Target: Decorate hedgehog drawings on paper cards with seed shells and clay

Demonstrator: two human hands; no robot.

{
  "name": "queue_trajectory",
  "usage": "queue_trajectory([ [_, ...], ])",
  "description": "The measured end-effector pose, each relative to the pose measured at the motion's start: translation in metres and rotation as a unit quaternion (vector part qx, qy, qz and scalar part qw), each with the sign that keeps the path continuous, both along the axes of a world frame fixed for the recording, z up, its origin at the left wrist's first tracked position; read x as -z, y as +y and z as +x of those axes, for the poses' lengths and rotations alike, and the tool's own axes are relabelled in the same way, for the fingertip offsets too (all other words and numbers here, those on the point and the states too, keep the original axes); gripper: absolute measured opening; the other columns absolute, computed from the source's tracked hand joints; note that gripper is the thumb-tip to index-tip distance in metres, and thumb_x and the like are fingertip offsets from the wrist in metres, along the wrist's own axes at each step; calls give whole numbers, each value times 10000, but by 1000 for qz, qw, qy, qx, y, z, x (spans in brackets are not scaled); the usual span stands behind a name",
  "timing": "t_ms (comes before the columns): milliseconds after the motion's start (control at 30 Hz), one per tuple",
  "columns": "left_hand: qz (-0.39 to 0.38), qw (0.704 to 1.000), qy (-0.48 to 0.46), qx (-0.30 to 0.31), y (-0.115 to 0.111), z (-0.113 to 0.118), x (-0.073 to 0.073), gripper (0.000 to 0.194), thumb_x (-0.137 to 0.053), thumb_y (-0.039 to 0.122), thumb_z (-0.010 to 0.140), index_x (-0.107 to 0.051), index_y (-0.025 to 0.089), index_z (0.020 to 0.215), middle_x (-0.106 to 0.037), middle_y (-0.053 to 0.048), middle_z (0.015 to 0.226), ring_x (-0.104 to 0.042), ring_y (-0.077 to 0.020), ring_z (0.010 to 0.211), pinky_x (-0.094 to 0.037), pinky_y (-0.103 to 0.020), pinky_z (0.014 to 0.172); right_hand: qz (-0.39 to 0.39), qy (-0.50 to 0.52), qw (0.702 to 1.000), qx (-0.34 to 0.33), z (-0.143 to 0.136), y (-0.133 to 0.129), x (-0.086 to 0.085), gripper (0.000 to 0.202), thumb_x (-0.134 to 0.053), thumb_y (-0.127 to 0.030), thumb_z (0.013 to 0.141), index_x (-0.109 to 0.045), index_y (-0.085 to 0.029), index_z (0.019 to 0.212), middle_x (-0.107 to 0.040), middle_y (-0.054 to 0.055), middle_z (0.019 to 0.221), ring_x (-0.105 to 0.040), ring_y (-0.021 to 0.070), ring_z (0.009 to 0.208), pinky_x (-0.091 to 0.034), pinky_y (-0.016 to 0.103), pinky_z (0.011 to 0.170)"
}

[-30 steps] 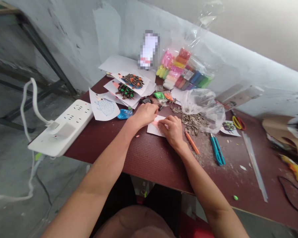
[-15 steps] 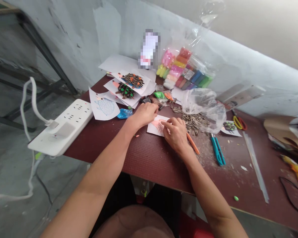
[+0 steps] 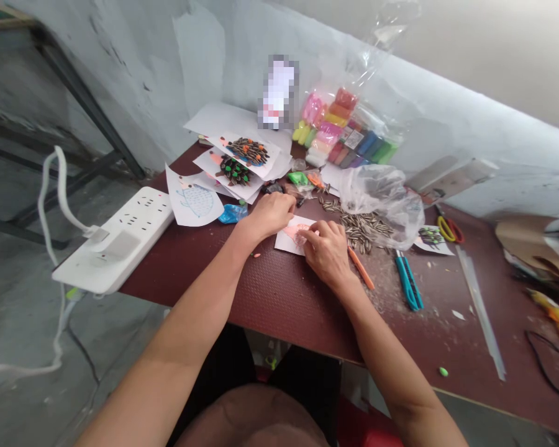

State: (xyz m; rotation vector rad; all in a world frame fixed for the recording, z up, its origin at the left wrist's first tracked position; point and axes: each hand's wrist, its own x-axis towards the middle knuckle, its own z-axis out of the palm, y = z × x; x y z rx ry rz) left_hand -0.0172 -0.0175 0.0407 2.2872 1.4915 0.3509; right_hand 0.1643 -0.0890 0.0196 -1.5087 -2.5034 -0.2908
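Observation:
A small white card (image 3: pixel 284 243) with a pink hedgehog shape on it lies on the table before me. My right hand (image 3: pixel 327 248) is over the card's right part, with bent fingers brought together on the pink shape; anything between the fingertips is too small to make out. At the card's upper left edge is my left hand (image 3: pixel 274 212), its fingers curled inward and their tips partly hidden. Beyond my right hand spreads a pile of striped sunflower seeds (image 3: pixel 361 228). An orange clay-modelling tool (image 3: pixel 361 268) lies just right of my right wrist.
Hedgehog pictures (image 3: pixel 246 152) are stacked at the back left, near a blue packet (image 3: pixel 233 213) and a white power strip (image 3: pixel 121 236). Coloured clay packs (image 3: pixel 345 133) lean at the wall beside a clear bag (image 3: pixel 386 205). A teal cutter (image 3: pixel 407 282), scissors (image 3: pixel 449 230) and glue gun (image 3: pixel 556 316) lie right.
My right hand's fingers have shifted slightly on the card, drawing in a little. My left hand stays in nearly the same place.

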Motion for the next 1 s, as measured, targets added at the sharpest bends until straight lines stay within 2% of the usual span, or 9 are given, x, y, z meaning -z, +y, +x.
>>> queue_trajectory([
  [100,0,1000,2,-2,0,0,1,162,-600,150,899,-746,143,969,-776,-119,1003,-717,-249,983,-518,-319,878,0,6,1000,3,-1,0,-1,272,-543,-167,948,-770,-251,1072,-663,79,996,-441,225,888,-278,375,841],
  [267,-1,1000,6,-4,0,0,-1,192,-572,134,904,-750,152,976,-775,-110,992,-716,-233,972,-517,-304,885,-22,3,1000,-4,-5,0,0,254,-526,-226,986,-775,-253,1032,-671,82,1028,-446,226,897,-278,373,821],
  [500,0,1000,0,-2,-1,0,-1,185,-580,128,897,-749,146,970,-775,-118,993,-717,-239,971,-516,-310,874,-26,53,998,16,-1,0,0,321,-528,-143,941,-783,-263,1095,-662,77,1021,-478,226,922,-306,374,855],
  [767,-3,1000,6,-1,-1,0,-3,192,-580,123,891,-754,146,969,-773,-116,980,-714,-235,970,-519,-310,891,-27,8,1000,1,-3,-2,-2,262,-550,-196,963,-785,-273,1049,-660,76,1018,-446,225,887,-290,380,834],
  [1000,-4,1000,9,-2,-1,0,-4,200,-578,118,890,-756,140,978,-774,-121,978,-717,-239,968,-521,-314,884,-17,22,1000,3,-5,-2,-2,307,-544,-139,941,-776,-261,1100,-669,76,1035,-453,224,899,-297,376,857],
])
